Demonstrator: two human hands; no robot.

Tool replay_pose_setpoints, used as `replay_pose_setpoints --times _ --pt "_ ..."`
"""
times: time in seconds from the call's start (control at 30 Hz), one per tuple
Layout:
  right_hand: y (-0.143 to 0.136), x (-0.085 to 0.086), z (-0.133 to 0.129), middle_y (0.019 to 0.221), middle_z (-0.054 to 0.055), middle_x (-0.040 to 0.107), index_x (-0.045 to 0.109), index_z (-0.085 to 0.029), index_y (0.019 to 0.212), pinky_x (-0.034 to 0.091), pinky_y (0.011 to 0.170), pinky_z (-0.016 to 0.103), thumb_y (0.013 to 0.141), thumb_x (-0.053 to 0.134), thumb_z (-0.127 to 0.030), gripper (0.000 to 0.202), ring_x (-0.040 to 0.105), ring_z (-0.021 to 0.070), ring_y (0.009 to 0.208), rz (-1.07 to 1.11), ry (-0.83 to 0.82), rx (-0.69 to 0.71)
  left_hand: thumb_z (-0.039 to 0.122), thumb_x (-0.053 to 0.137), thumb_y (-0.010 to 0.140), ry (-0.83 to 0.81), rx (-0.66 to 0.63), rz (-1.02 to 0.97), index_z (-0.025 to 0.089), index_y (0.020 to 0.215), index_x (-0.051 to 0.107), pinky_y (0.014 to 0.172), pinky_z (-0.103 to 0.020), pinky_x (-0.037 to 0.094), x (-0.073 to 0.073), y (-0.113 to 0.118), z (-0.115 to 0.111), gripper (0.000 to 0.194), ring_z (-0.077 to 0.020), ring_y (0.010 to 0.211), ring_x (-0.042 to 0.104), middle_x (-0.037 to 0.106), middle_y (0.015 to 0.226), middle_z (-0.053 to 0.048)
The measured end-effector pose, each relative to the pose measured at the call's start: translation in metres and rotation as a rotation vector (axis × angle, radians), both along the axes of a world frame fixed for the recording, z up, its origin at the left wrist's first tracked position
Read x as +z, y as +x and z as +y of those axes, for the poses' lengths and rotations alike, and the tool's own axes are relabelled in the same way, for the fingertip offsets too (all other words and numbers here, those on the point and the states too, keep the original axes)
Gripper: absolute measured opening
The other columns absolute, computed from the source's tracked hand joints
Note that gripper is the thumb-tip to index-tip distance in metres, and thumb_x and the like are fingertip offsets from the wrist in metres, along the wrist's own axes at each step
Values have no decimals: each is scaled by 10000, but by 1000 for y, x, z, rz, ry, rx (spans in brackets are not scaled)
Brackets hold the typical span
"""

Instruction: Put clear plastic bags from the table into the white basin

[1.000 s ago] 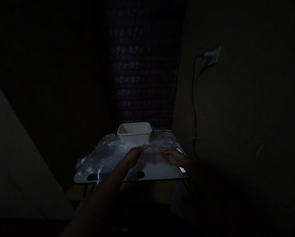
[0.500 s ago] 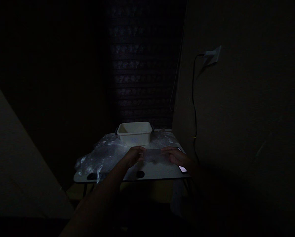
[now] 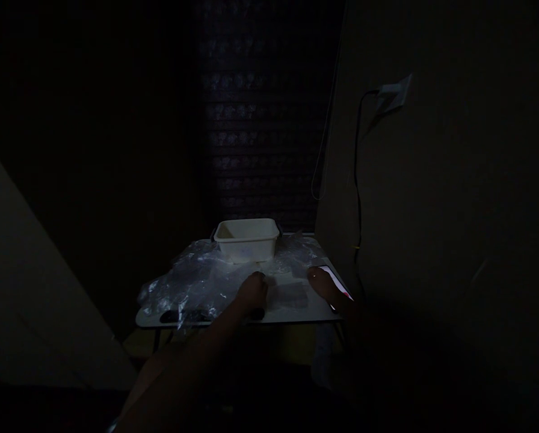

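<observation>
Dim light covers a small white table (image 3: 292, 314). On its near middle lies a flat, translucent plastic piece (image 3: 290, 295). My left hand (image 3: 254, 291) is closed just left of that piece; what it holds, if anything, is hidden. To the right of the piece, my right hand (image 3: 322, 282) is closed beside a phone with a lit screen (image 3: 337, 281), partly covering it; its fingertips are too dark to show any held thing. Crumpled clear plastic (image 3: 190, 279) spreads over the left of the table.
A white tub (image 3: 248, 249) with dark handles stands at the table's back, with more clear plastic (image 3: 299, 249) to its right. A black cable (image 3: 357, 174) hangs from a wall socket (image 3: 396, 95) on the right.
Both hands have let go of the translucent piece, which now lies on the table. My left hand has closed, and more of the phone's screen shows beside my right hand.
</observation>
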State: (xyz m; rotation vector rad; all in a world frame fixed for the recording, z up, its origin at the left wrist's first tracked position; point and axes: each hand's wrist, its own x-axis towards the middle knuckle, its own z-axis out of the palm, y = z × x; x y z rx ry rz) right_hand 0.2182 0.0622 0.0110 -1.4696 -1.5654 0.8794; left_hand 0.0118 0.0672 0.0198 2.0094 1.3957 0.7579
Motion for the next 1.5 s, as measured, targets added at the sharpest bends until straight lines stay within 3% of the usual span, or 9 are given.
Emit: replay_pose_setpoints --times 0.13,0.3,0.43,0.53,0.83,1.13,1.33,1.5 --pt "-15 2 -7 1019 105 470 479 -137 926 234 845 322 658 338 -133 303 367 193 988 -342 150 -72 298 286 717 259 -163 493 24 1120 284 858 -359 170 -18 8 -11 488 -246 1098 180 231 1195 -191" --pt "-43 -14 -17 1150 101 356 352 -116 1099 233 867 311 735 272 -270 403 291 171 1058 -546 320 210 486 190 703 243 -214 733 2 1159 199 860 -427 109 -31 15 -26 666 -272 1112 106 171 1213 -200" --pt "-56 -28 -22 1180 103 311 335 -132 1115 147 898 355 748 246 -350 436 202 178 1102 -677 364 336 536 184 676 234 -262 786 41 1165 213 854 -453 87 -29 14 -31 697 -265 1119 79 169 1220 -178" --pt "-59 -33 -25 1193 100 289 321 -145 1124 96 895 395 757 208 -369 444 176 182 1111 -761 358 354 548 199 663 248 -269 800 66 1170 208 846 -471 78 -29 13 -32 700 -263 1121 72 168 1224 -162" --pt "-43 -38 -29 1202 120 257 298 -118 1138 20 883 425 750 172 -417 506 163 196 1114 -859 334 249 578 124 653 245 -210 819 40 1167 207 843 -481 53 -27 16 -36 749 -263 1120 86 187 1213 -181" --pt "-17 -38 -33 1172 129 312 330 -95 1118 24 877 438 753 155 -407 512 203 204 1099 -1021 340 64 602 89 639 232 -199 869 21 1170 179 843 -483 61 -30 16 -33 792 -266 1120 73 152 1223 -181" --pt "-12 -29 -31 1106 151 399 419 -70 1042 13 868 453 742 210 -392 488 246 230 1074 -1155 370 4 596 78 643 238 -197 865 16 1168 181 840 -491 53 -28 17 -35 789 -263 1116 100 161 1220 -185" --pt "-8 -8 -26 1070 121 442 447 -117 995 53 860 438 713 284 -221 342 308 196 1034 -1146 354 -50 605 204 611 250 -230 890 26 1155 220 819 -517 57 -17 13 -38 794 -299 1092 157 220 1195 -207"
